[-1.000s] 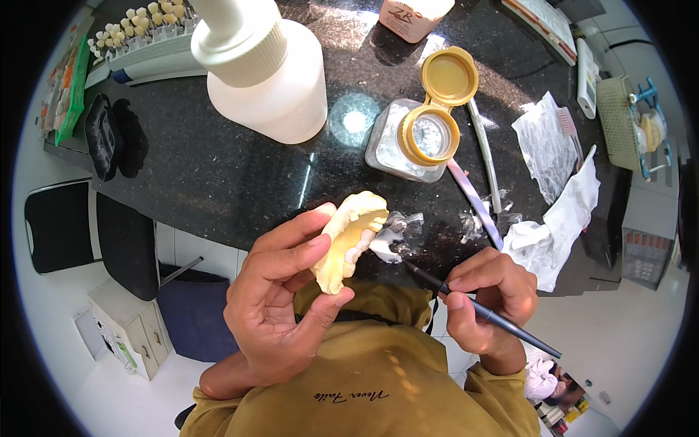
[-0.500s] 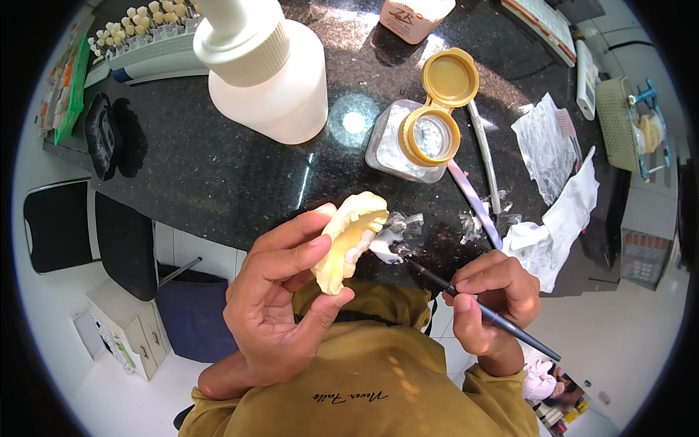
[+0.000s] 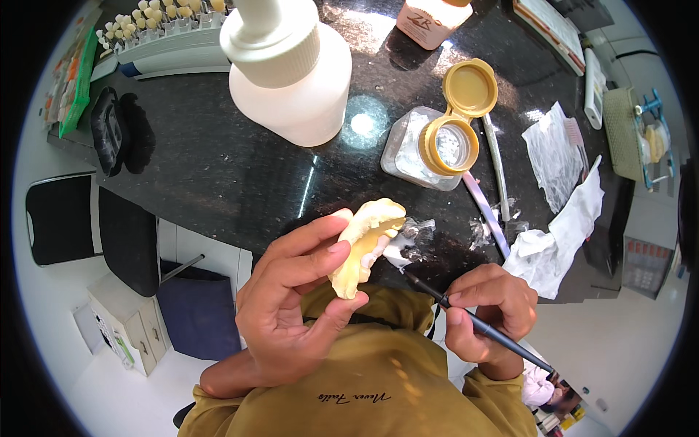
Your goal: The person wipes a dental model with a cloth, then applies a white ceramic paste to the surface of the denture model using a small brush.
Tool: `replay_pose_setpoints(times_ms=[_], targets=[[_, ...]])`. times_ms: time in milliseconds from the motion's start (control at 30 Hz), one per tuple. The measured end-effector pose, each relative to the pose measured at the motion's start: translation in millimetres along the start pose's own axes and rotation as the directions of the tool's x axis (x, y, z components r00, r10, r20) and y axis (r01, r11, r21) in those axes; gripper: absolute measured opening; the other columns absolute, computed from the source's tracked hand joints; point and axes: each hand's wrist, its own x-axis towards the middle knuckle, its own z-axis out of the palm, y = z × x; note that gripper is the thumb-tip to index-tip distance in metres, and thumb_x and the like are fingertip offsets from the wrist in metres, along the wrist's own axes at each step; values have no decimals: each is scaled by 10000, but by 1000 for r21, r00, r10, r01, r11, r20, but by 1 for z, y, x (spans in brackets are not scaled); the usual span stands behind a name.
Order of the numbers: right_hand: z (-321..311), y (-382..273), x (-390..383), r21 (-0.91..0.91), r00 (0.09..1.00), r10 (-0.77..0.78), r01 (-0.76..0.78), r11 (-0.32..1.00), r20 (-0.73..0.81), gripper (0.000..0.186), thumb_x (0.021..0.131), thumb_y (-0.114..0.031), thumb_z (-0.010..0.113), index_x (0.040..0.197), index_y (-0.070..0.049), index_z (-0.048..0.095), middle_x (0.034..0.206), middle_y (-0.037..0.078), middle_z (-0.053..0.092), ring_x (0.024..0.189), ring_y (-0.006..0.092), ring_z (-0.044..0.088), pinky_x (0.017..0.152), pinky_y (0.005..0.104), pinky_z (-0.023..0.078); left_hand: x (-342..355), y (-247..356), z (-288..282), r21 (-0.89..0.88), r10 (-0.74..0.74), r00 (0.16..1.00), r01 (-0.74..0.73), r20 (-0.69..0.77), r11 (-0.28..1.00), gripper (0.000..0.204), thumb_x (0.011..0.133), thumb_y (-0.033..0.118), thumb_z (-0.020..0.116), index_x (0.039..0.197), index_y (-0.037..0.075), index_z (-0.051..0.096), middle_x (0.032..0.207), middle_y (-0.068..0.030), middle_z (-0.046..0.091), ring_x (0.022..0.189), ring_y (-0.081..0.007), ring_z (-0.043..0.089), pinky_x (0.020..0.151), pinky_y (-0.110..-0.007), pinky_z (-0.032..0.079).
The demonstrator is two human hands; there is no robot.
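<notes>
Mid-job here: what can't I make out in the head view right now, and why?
- Head view: far side of the cast, turned away and partly behind the left hand.
- Head view: whether the tip of the black tool touches the white blob; too small.
- Head view: curled fingers of the right hand, behind its front fingers.
- Head view: top of the white bottle, cut off by the upper edge.

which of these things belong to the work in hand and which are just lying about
Likely the work:
model, in the left hand
tool, in the right hand
white paste, by the tool's tip
jar, open; perhaps

Likely just lying about:
pump bottle
tissue
tooth samples
</notes>
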Motion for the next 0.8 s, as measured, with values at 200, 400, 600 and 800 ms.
replay_pose_setpoints(times_ms=[200, 400, 600, 800], targets=[[3, -1, 3, 197, 996, -93, 90, 976, 7, 241, 656, 36, 746, 889, 3, 692, 782, 153, 672, 581, 191, 658, 508, 246, 536, 2, 1, 0, 117, 27, 1000, -25, -11, 993, 439, 709, -117, 751, 1118, -66, 601, 1264, -270, 533, 1151, -316, 592, 910, -348, 563], [15, -4, 15, 123, 968, -250, 245, 962, 25, 256, 650, 22, 757, 890, 18, 665, 766, 136, 653, 593, 209, 659, 501, 249, 530, -1, -2, -7, 205, 54, 991, -78, 119, 976, 461, 763, -108, 712, 1180, -48, 527, 1334, -293, 441, 1235, -343, 514, 954, -366, 538], [22, 3, 13, 80, 960, -281, 281, 956, -9, 233, 646, 20, 755, 848, 27, 639, 732, 132, 642, 580, 227, 657, 477, 260, 527, 2, -1, -7, 234, 99, 989, -124, 113, 964, 469, 724, -93, 750, 1146, -45, 550, 1292, -317, 475, 1197, -355, 549, 959, -394, 522], [21, 2, 15, 61, 963, -268, 266, 962, 28, 236, 641, 24, 750, 848, 31, 639, 725, 132, 640, 575, 228, 652, 475, 272, 530, 2, -2, -7, 236, 103, 989, -126, 109, 963, 466, 717, -98, 747, 1136, -38, 555, 1287, -317, 481, 1188, -371, 553, 966, -410, 511]])
